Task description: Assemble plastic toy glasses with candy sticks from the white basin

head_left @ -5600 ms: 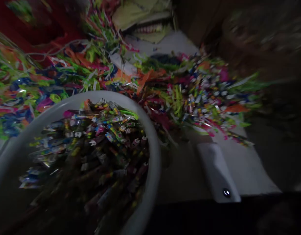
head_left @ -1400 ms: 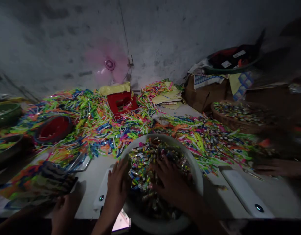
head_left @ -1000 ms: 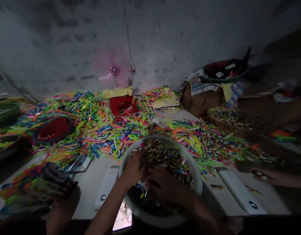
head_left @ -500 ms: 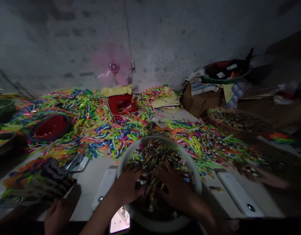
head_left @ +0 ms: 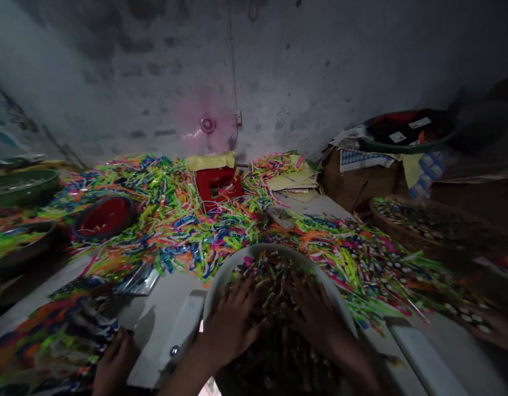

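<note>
A large pale basin stands right in front of me, filled with small multicoloured stick-like pieces, too dark to name more closely. Inside its left half lies my left hand, palm down, its fingers spread over the pieces. My right hand rests the same way on the right half, fingers apart and in shadow. Both hands touch the heap without gripping anything visible. The lower part of the basin is very dark.
Colourful plastic strips cover the table. White devices flank the basin. Co-workers' hands work at left and right. Behind stand a red stool-like object, a pink fan, a cardboard box and a basket.
My view has swung, so most things sit lower and further right. My hands have spread their fingers flatter over the pieces. The co-worker's multicoloured bundle at left has moved lower in view.
</note>
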